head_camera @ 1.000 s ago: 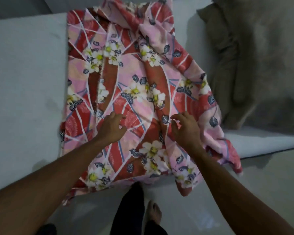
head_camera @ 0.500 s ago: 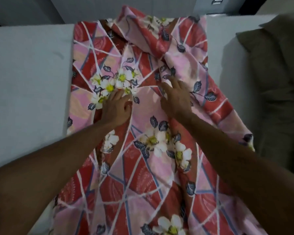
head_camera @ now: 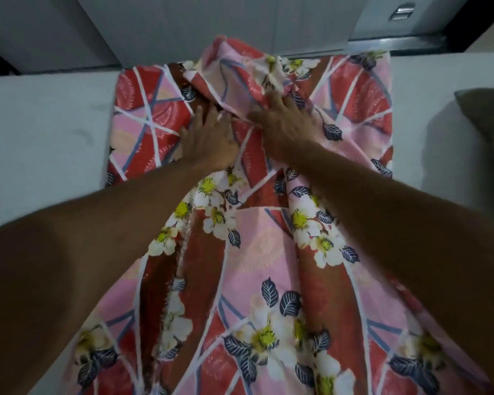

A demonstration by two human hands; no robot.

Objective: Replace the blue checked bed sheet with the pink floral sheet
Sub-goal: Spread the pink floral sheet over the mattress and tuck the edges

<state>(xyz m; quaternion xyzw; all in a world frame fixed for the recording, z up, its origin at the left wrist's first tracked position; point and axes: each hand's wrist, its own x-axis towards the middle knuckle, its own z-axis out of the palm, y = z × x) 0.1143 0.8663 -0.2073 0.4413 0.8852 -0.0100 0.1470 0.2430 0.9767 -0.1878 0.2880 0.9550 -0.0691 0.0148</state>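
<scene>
Both arms reach forward: the left hand (head_camera: 208,138) presses flat, fingers apart, on the pink floral sheet (head_camera: 268,252). The right hand (head_camera: 285,121) beside it meets a bunched fold (head_camera: 240,78), but its fingers are too blurred to tell whether they pinch. The creased cloth lies as a long strip down the middle of the smooth white mattress (head_camera: 40,132).

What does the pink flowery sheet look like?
The pink floral sheet looks like thin cloth, pink and red, crossed by white and blue lines, with white yellow-centred flowers and dark leaves. It lies wrinkled in a long strip across the bare white mattress, not spread out, bunched up at the far edge. The left hand and right hand press on it near that bunch.
</scene>
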